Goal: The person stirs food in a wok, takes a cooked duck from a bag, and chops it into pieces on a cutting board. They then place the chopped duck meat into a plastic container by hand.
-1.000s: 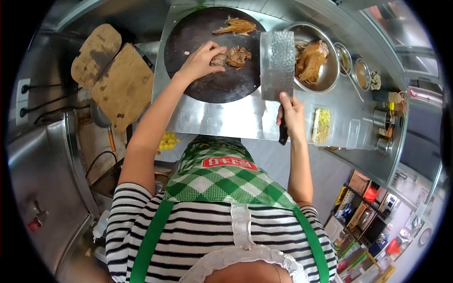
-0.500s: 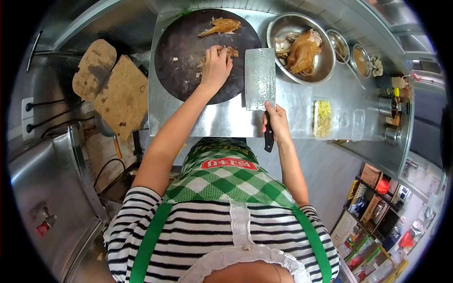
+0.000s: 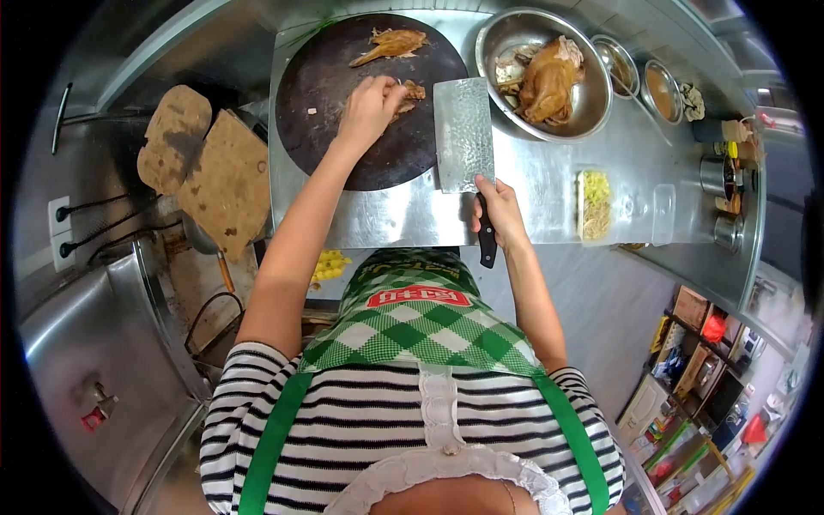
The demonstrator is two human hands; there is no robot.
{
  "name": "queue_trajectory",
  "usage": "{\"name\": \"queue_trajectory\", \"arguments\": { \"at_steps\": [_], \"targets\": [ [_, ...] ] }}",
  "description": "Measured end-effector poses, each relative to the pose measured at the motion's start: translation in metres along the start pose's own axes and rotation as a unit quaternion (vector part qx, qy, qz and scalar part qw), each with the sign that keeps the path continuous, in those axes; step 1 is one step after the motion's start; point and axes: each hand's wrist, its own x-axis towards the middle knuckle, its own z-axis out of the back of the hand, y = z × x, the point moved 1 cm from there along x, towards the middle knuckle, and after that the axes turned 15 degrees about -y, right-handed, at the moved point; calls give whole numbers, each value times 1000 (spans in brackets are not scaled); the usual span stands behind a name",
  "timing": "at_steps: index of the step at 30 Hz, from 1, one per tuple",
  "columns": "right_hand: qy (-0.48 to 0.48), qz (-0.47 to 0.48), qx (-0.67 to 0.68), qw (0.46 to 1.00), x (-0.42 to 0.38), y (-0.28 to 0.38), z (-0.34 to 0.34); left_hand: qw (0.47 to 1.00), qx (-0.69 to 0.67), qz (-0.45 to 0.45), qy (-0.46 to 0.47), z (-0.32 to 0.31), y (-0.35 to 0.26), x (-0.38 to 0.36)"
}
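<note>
Clock directions are read with 12 o'clock directly away from the body. The cooked meat pieces (image 3: 415, 91) are located on the round chopping board (image 3: 318, 142), at about 2 o'clock from the left hand (image 3: 367, 110) and 11 o'clock from the right hand (image 3: 501, 212). The left hand is clearly the nearer. Its grip is partly closed, with fingers bent at the meat's edge; whether anything is pinched cannot be told. The meat is partly covered by the fingers, so its full long axis cannot be determined.

The right grip is closed around the handle of the cleaver (image 3: 464, 136). The cleaver is aligned roughly 12 to 6 o'clock, blade outward, beside the meat at its 4 o'clock side; blade height above the board and desk (image 3: 386, 219) cannot be confirmed. A poultry piece (image 3: 391, 45) is noted at 12 o'clock on the board, its long axis slanted from 8 to 2 o'clock.
</note>
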Motion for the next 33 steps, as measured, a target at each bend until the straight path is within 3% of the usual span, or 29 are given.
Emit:
{"name": "queue_trajectory", "arguments": {
  "at_steps": [1, 4, 8, 11, 14, 17, 23, 24, 28, 33],
  "targets": [
    [6, -7, 2, 1000, 0, -2, -1, 1000, 5, 2, 20, 6, -10, -5],
    [6, -18, -8, 1000, 4, -6, 3, 979, 46, -201, 2, -1, -6, -14],
    [18, 0, 0, 1000, 7, -10, 5, 987, 15, -145, 65, -4, 5, -7],
    [24, 2, 17, 1000, 5, -7, 4, 973, -95, -76, 195, 7, 3, 9],
    [27, -11, 21, 999, 4, -4, 3, 950, -55, -8, 308, 14, -4, 24],
    [32, -3, 25, 999, 6, -8, 5, 956, -77, -135, 248, 5, 11, 27],
    [24, -2, 22, 999, 7, -10, 6, 951, 166, -259, 27, -3, 5, -7],
    [27, -2, 21, 999, 6, -8, 6, 940, 228, -250, 42, -8, 9, -14],
    [26, -11, 3, 1000, 3, 0, 6, 958, 119, -244, 96, -2, 17, -17],
    [30, -3, -27, 999, 20, -10, 12, 959, 124, -250, 47, 19, 21, -19]
  ]
}}
